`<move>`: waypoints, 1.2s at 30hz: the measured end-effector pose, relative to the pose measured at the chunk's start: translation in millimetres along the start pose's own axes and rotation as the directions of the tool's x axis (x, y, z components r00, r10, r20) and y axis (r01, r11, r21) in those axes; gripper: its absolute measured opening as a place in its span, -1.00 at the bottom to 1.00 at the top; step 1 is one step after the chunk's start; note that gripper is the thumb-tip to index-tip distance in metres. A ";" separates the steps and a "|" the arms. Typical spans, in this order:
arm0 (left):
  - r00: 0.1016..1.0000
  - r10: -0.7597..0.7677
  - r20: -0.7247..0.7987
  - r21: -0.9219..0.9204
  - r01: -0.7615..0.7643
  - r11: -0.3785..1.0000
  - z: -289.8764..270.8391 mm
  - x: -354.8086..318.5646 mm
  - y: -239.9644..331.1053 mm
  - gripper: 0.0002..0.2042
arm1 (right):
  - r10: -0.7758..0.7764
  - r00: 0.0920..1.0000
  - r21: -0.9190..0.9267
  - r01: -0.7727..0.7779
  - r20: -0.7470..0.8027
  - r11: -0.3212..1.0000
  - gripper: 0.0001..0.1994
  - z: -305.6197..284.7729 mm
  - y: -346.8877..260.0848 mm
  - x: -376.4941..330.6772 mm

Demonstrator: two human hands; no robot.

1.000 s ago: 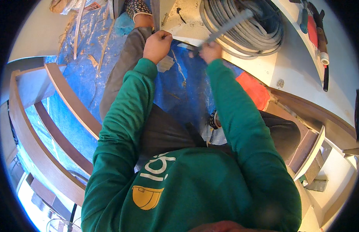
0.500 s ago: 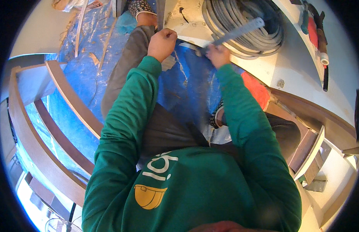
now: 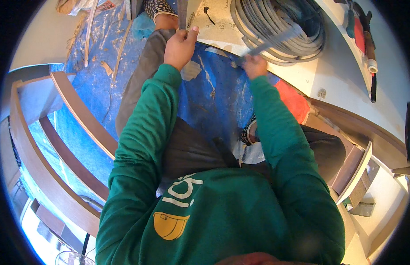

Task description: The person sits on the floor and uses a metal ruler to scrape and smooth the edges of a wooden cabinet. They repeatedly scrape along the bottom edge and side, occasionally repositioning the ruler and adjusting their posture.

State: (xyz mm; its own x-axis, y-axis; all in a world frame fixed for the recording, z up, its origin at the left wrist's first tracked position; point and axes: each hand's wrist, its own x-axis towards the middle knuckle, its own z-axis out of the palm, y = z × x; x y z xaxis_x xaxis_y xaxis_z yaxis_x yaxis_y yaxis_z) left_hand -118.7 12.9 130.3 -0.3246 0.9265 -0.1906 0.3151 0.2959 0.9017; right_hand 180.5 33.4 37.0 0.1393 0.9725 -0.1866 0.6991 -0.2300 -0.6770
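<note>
My left hand (image 3: 180, 48) is closed at the lower end of a narrow grey strip (image 3: 182, 14), thumb pointing up. How its fingers wrap the strip is partly hidden. My right hand (image 3: 255, 66) grips a flat metal ruler-like blade (image 3: 275, 40), blurred by motion, near its lower left end. The blade slants up to the right, in front of a coil of grey hose or cable (image 3: 297, 48). Between and below both hands lies a blue sheet (image 3: 209, 92), stained with pale streaks, with a beige patch (image 3: 191, 70) beside my left wrist.
A pale board (image 3: 214, 26) carries the coil and a small black piece. Hand tools (image 3: 368, 53) lie on a ledge at the far right. A curved wooden slatted frame (image 3: 46, 159) stands left. Near my right forearm is a red-orange piece (image 3: 291, 101). Thin wood strips (image 3: 121, 51) lie upper left.
My left hand has shifted slightly left and up, its thumb now raised. My right hand has moved a little right, and the blade has tilted and blurred more.
</note>
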 end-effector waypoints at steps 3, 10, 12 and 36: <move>1.000 -0.017 0.002 -0.032 0.017 0.999 -1.2 -1.8 0.8 -0.46 | 0.130 0.983 0.084 -0.119 -0.133 0.989 -0.73 -54.2 54.2 -2.0; 1.000 0.003 0.006 -0.054 -0.003 0.999 6.7 0.8 -8.3 -0.49 | 0.025 1.000 -0.005 -0.025 0.003 1.000 -0.68 -37.5 13.8 -1.6; 0.999 -0.003 0.036 -0.024 0.004 1.000 7.5 -0.9 -1.5 -0.49 | -0.075 0.993 0.168 0.058 0.095 0.984 -0.66 2.2 -24.2 -1.6; 0.973 0.117 0.198 0.060 -0.131 0.990 48.7 -4.1 -44.5 -0.69 | 0.364 0.885 -0.369 -0.248 0.289 0.896 -0.80 -238.2 -11.9 -26.2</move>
State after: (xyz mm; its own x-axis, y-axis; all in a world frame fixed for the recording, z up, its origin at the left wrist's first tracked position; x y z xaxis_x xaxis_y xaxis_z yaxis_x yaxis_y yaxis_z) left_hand -88.0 7.3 72.1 -0.1026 0.9822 -0.1572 0.4077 0.1856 0.8940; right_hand 335.6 19.3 219.5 0.1753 0.7667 -0.6176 0.8506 -0.4338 -0.2971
